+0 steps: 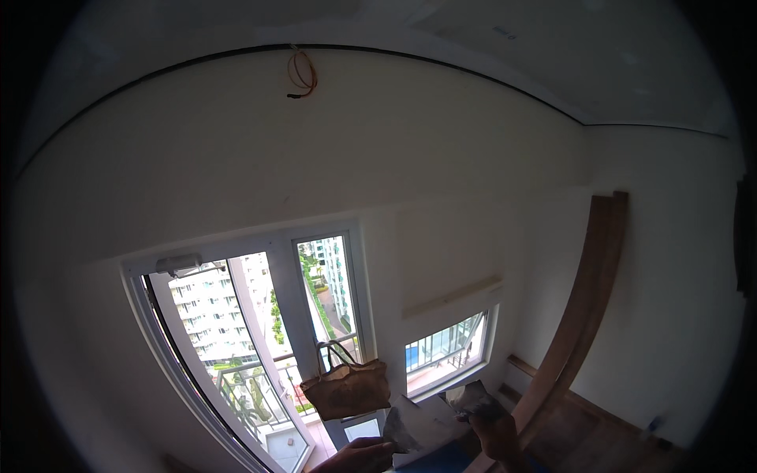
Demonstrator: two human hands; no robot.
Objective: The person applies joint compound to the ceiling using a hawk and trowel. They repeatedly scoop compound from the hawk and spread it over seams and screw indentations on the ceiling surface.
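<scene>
At the lower edge, my left hand [359, 456] is closed on the dark edge of a flat plate [426, 426] smeared with white, its fingers partly in shadow. To its right, my right hand [497, 433] is closed round a dark, flat-bladed tool [481, 399] that looks like a scraper. The tool's blade lies close beside the plate's right end; whether they touch I cannot tell. Both hands are dim, and my forearms are mostly cut off by the frame.
A brown bag [347, 392] hangs by the glazed balcony door [288, 315]. An orange cable coil [302, 75] dangles from the dark gap below the ceiling. Long wooden boards [579, 292] lean against the right wall. A small open window [447, 351] sits low ahead.
</scene>
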